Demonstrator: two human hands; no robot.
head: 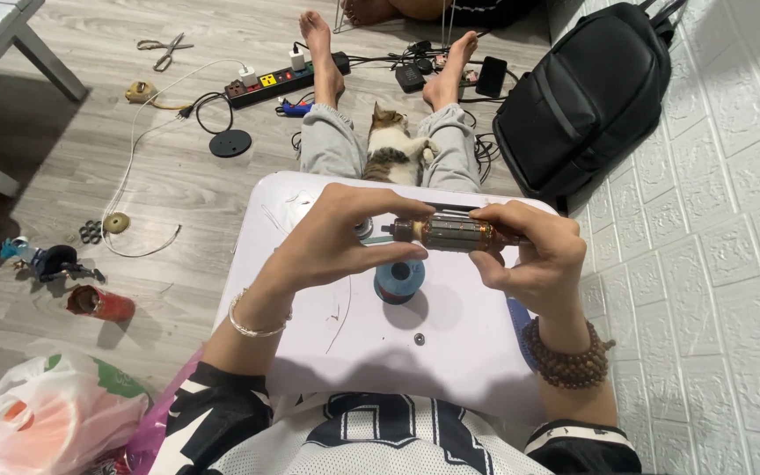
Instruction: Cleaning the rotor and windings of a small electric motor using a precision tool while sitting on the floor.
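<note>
Centre of frame, above a white tray point(450, 352) on the person's lap: a motor armature point(450, 233), cylindrical, copper windings, held level between both hands.

Left hand point(336, 242): fingers curled around the armature's left shaft end, thumb underneath; closed on it. Silver bangle point(252, 325) on the wrist.

Right hand point(534, 255): fingers pinched on the armature's right end, thumb below; closed on it. Brown bead bracelet point(569, 356) on the wrist.

On the tray, just below the armature: a blue spool point(398, 281), upright. Nearer the lower centre: a small washer point(419, 339), apart from the spool.

Upper centre: the person's legs stretched out on a grey plank floor, a tabby-and-white cat point(391, 149) lying between them.

Upper centre-left: a black power strip point(288, 81) with plugs and cables. Upper left: scissors point(163, 48) on the floor. Below the strip: a black round disc point(230, 142).

Upper right: a black backpack point(591, 97) against a white brick-pattern wall.

Left edge: a red can point(100, 303) lying on its side, small dark parts just above it. Lower left corner: a plastic bag point(46, 418), white and orange.
</note>
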